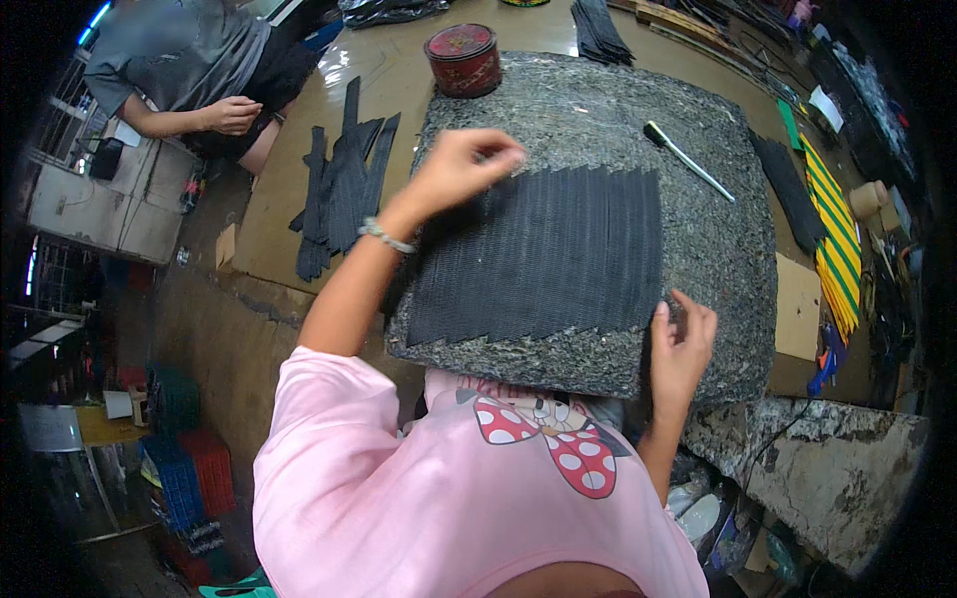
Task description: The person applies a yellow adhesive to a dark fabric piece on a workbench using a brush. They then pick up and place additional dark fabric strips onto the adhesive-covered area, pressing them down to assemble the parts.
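Black textured strips [538, 254] lie side by side in a row on a speckled grey padded board [598, 110], their pointed ends making jagged upper and lower edges. Over the row's far left corner is my left hand [464, 167], a beaded bracelet on its wrist. Its fingers are curled in toward the thumb, and whatever they may pinch is too small to make out. My right hand [683, 344] hovers by the near right corner of the row, thumb and forefinger apart, with nothing visible between them.
A round red tin [464, 62] stands at the board's far left edge. A white-handled brush [688, 159] lies on its right part. Loose black strips [347, 189] are piled at left, with yellow-green striped strips [835, 234] at right. Another person [199, 70] is at far left.
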Available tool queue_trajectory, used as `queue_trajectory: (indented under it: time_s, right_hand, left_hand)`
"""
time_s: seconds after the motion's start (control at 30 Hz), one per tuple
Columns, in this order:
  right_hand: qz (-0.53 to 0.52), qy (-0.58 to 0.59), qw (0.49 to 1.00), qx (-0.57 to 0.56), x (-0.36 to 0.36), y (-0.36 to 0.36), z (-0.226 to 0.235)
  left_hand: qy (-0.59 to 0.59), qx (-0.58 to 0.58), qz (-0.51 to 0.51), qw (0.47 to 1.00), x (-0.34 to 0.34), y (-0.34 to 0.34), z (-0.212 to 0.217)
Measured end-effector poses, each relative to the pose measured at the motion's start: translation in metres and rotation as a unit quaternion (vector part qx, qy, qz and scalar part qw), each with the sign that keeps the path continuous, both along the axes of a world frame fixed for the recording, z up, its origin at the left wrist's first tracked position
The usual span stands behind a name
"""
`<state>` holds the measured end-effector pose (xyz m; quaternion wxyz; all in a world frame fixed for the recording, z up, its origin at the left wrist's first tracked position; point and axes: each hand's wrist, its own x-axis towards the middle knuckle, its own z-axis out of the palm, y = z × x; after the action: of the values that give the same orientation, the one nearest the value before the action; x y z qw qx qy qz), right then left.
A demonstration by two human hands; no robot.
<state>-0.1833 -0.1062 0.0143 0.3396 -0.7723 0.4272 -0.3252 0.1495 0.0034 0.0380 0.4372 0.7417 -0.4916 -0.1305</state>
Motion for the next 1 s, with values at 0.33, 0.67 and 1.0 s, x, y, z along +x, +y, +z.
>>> queue_trajectory:
  time_s: [0.33,0.67,1.0]
  right_hand:
    - [-0.01,-0.01,0.999,-0.033,-0.005,0.008,0.007]
    - [0.088,-0.187,0.978,-0.017,0.041,-0.002,0.049]
    - [0.146,-0.372,0.895,0.198,0.026,0.017,0.057]
  left_hand:
    - [-0.276,0.224,0.364,0.861,0.118,0.072,-0.04]
    - [-0.026,-0.158,0.137,0.978,-0.027,0.064,0.132]
    - [0.145,-0.217,-0.155,0.953,-0.149,-0.066,0.119]
